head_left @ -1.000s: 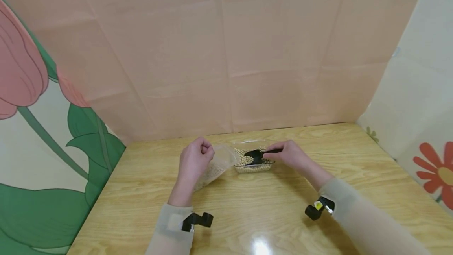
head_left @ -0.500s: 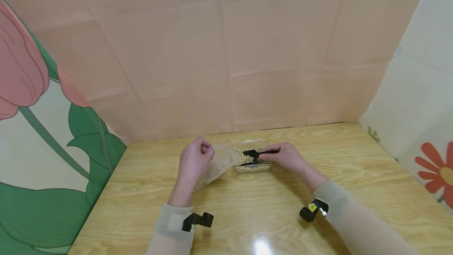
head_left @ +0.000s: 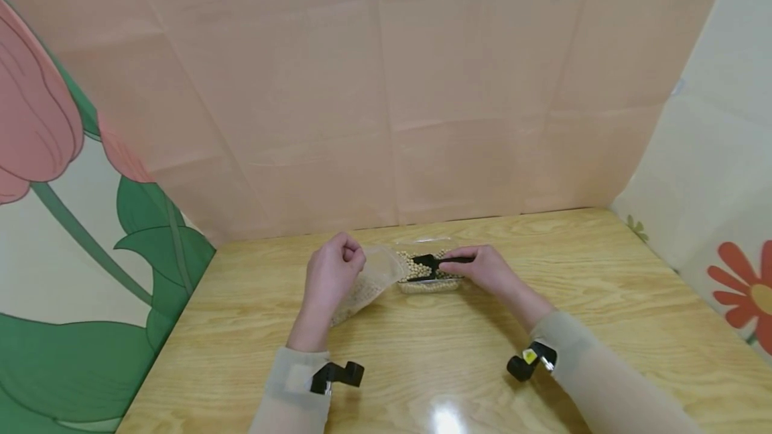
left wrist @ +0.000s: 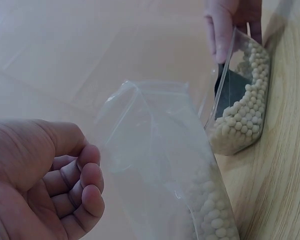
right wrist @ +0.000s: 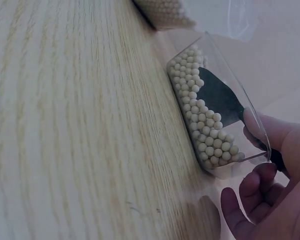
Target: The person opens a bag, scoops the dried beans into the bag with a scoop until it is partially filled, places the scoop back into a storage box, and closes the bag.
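Small cream balls partly fill a clear plastic box (head_left: 416,286) on the table. Among them lies the blade of a small black shovel (right wrist: 217,97), and my right hand (head_left: 485,266) pinches its handle over the box's right end. To the left leans a translucent zip bag (left wrist: 155,135), with more cream balls (left wrist: 215,215) low inside it. My left hand (head_left: 332,270) has its fingers curled and its thumb against the index finger, pinching the bag's upper left edge. The bag's mouth overlaps the left end of the box in the head view.
The wooden table (head_left: 410,367) ends at a pink sheet-covered wall (head_left: 386,119) just behind the box. Flower-printed walls flank it on both sides. Each sleeve carries a black wrist camera (head_left: 338,375).
My right hand has moved slightly left, pushing the shovel further into the balls toward the bag side. My left hand and the bag have stayed in place.
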`<state>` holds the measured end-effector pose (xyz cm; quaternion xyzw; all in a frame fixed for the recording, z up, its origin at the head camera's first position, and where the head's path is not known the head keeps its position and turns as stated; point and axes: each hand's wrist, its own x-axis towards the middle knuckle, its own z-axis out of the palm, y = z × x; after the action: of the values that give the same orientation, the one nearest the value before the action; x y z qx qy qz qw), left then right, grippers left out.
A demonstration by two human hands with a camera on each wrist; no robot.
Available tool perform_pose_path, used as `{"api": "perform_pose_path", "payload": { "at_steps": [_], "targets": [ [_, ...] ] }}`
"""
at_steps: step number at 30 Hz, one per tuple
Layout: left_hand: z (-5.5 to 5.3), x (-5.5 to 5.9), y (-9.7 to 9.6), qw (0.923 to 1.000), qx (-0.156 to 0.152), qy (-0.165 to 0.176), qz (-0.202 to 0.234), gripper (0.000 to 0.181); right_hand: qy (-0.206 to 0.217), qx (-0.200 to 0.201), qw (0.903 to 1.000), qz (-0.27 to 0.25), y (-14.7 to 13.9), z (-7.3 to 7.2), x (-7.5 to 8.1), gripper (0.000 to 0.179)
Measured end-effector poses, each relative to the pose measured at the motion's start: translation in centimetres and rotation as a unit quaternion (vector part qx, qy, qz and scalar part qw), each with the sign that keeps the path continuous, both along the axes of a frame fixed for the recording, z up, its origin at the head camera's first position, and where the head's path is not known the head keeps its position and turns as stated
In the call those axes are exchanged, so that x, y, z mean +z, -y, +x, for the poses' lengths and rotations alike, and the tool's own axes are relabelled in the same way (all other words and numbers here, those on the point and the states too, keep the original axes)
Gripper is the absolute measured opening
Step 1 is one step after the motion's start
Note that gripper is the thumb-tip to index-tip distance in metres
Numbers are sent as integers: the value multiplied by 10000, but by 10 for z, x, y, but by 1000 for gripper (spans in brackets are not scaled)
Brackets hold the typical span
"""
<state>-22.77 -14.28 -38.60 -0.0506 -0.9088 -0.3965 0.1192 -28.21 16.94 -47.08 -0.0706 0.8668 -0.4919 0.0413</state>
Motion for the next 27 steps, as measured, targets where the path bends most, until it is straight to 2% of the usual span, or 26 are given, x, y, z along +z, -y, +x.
{"api": "perform_pose_path", "payload": {
  "at_steps": [10,17,27],
  "targets": [
    [1,0,2,10000,8,8,18,5,223,-72,9979,-605,-4,5,-2,45],
    [1,0,3,10000,10,-22,5,5,463,-284,9915,-1179,-6,8,-6,51],
    [0,-1,4,9999,-33,-95,9,5,659,-407,9835,-1636,-7,13,-7,53]
  ]
}}
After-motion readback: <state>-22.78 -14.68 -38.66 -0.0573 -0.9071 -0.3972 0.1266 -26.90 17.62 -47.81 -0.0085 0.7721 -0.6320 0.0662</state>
